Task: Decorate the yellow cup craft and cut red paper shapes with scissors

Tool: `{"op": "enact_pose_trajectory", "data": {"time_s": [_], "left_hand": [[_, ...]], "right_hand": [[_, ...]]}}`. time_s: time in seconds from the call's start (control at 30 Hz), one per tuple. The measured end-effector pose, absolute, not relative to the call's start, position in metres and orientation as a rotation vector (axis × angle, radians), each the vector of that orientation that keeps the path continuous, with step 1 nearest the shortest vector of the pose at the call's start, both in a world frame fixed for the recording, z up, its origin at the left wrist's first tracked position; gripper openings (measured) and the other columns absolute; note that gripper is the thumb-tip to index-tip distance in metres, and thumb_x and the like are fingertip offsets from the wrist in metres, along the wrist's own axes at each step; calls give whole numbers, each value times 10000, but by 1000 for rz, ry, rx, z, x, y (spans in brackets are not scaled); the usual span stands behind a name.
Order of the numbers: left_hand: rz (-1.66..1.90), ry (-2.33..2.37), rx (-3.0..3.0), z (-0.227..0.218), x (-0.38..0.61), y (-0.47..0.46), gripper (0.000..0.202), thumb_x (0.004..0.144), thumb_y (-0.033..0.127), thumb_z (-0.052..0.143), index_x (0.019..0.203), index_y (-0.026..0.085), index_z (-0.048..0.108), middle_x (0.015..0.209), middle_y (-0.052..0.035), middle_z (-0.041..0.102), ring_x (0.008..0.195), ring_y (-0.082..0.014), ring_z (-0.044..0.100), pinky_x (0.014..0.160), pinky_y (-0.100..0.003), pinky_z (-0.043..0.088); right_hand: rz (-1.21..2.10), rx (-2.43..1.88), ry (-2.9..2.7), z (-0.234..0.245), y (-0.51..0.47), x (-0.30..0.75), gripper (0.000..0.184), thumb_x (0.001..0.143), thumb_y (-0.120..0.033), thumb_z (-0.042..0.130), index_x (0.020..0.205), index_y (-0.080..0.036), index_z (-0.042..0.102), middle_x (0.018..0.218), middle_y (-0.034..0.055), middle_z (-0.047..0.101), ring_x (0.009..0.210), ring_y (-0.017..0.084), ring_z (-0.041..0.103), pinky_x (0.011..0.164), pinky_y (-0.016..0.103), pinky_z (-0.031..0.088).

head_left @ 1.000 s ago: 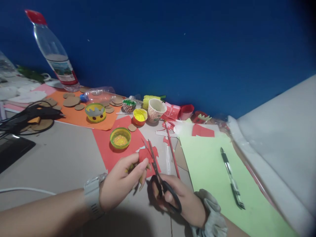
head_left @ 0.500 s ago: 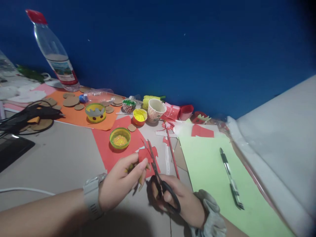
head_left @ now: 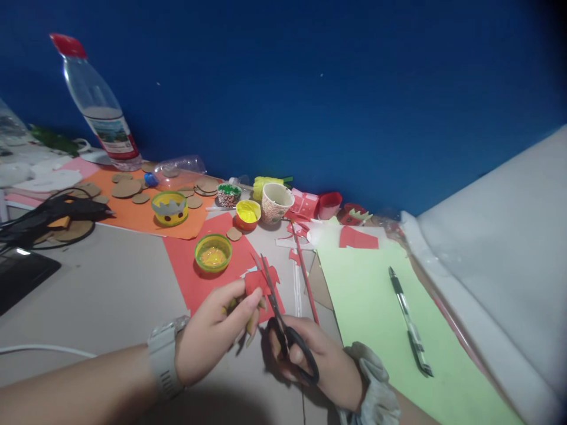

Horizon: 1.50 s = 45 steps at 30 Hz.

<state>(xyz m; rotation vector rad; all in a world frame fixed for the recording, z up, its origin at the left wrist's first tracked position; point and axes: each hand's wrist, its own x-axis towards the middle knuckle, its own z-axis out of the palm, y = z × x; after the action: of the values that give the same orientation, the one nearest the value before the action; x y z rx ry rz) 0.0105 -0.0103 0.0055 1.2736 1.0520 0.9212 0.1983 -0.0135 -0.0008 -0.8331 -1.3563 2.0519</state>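
Note:
My left hand [head_left: 217,330], with a pale watch on the wrist, pinches a small piece of red paper [head_left: 256,283] between thumb and fingers. In my right hand [head_left: 323,357] is a pair of scissors [head_left: 275,301] with black handles, its blades slightly apart and lying across the red paper piece. A larger red sheet [head_left: 181,265] lies on the table beneath. On that sheet stands a small yellow-green bowl [head_left: 213,254] with yellow-orange stuff inside. What my left hand's curled fingers cover is hidden.
A light green sheet [head_left: 363,307] with a pen [head_left: 410,324] lies on the right. Behind stand a paper cup [head_left: 276,203], a red cup of yellow paint [head_left: 247,214] and a crown-trimmed yellow bowl [head_left: 169,209]. A glue gun [head_left: 57,209] and tall bottle [head_left: 104,118] are left.
The whole view has shifted slightly, with things sitting a little lower and further left. Both hands keep their hold; the scissors stay at the red paper piece.

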Motion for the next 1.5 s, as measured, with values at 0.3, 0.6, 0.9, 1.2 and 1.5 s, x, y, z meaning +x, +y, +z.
{"op": "enact_pose_trajectory", "data": {"time_s": [0.3,0.6,0.9,1.2,1.5], "left_hand": [[925,1062,1290,7,11,-10,411,985,425,412,671,179,510,550,49,472,499,-86,437,524,-231,371],[921,1057,1271,5,11,-11,404,986,434,408,693,177,517,551,51,471,492,-85,420,511,-231,362],[931,1033,1244,6,9,-12,401,979,441,416,694,177,515,556,44,478,490,-88,424,505,-231,357],[997,994,1118,4,9,-12,393,958,487,437,728,179,514,554,47,486,478,-88,395,477,-223,331],[961,1012,1142,6,10,-11,435,949,517,436,679,181,494,528,38,503,444,-85,424,459,-224,352]], "right_hand": [[2061,-815,-1329,-3,-14,198,539,760,-653,673,713,-143,507,549,-35,458,465,72,385,443,197,294],[2075,-855,-1291,-5,-15,198,556,727,-667,695,707,-143,508,540,-39,457,460,67,380,441,198,287],[2064,-858,-1354,-5,-15,200,569,735,-686,671,701,-143,504,534,-38,454,457,70,384,437,195,290],[2072,-849,-1509,-6,-10,203,572,749,-703,640,702,-150,501,557,-28,477,472,75,394,460,203,328],[2150,-803,-1479,-7,-12,205,601,724,-729,639,771,-143,517,620,-10,496,515,92,442,474,210,357]]}}
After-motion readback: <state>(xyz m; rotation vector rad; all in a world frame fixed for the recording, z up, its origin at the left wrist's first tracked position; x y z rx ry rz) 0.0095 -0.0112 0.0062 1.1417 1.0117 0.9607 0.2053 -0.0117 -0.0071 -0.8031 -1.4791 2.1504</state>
